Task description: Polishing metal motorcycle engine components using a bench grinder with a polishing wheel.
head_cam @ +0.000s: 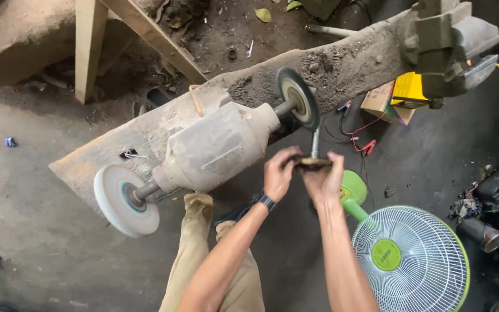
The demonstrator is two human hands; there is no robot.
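Both hands are pinching one small, flat, dark metal piece (313,163) and holding it just below the dark grinding wheel (299,98) of a dusty bench grinder (215,147). The left hand (279,172), wearing a dark wristband, is grasping the piece's left end with clenched fingertips, while the right hand (326,176) is gripping its right end from the other side. A thin metal rod (315,142) is standing upright between the piece and the grinding wheel; whether the piece is touching the wheel is not clear. The grinder is sitting on a long, dirt-covered tabletop (342,63) that is running diagonally through the view. At the grinder's opposite end, a white buffing wheel (123,200) with a blue centre is hanging over the tabletop's edge. At the far end of the tabletop from the buffing wheel, a grey bench vise (449,43) is mounted. Below the grinder, on the concrete floor, a green and white electric fan (409,257) is lying beside the person's khaki trouser legs (194,254). Beyond the tabletop near the vise, a yellow cardboard box (397,95) is resting.
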